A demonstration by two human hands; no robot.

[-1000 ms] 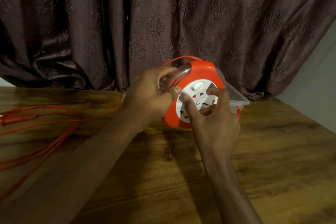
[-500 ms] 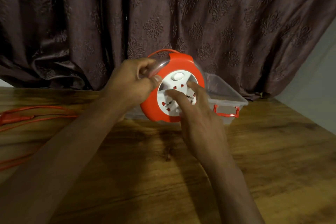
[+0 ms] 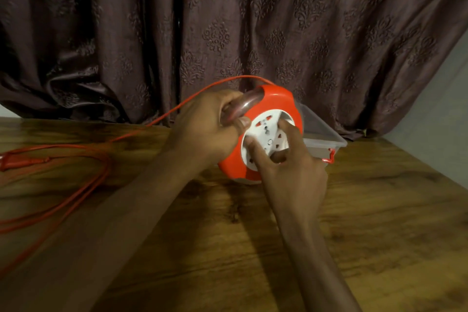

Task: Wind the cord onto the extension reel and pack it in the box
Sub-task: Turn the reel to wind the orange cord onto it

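I hold an orange extension reel (image 3: pixel 281 99) with a white socket face (image 3: pixel 268 132) upright above the table. My left hand (image 3: pixel 207 126) grips its clear handle at the top left. My right hand (image 3: pixel 291 167) has its fingers pressed on the white socket disc. An orange cord (image 3: pixel 162 115) runs taut from the reel's top down to the left, where loose loops (image 3: pixel 76 185) and the plug (image 3: pixel 15 162) lie on the wood. A clear plastic box (image 3: pixel 321 137) with an orange latch sits right behind the reel.
A wooden table (image 3: pixel 379 210) spreads beneath everything. A dark patterned curtain (image 3: pixel 228 20) hangs along its far edge. A pale wall (image 3: pixel 445 109) shows at the right.
The socket disc has turned under my right fingers. The cord now stretches taut from the reel's top toward the left, and the loose loops have shifted on the table.
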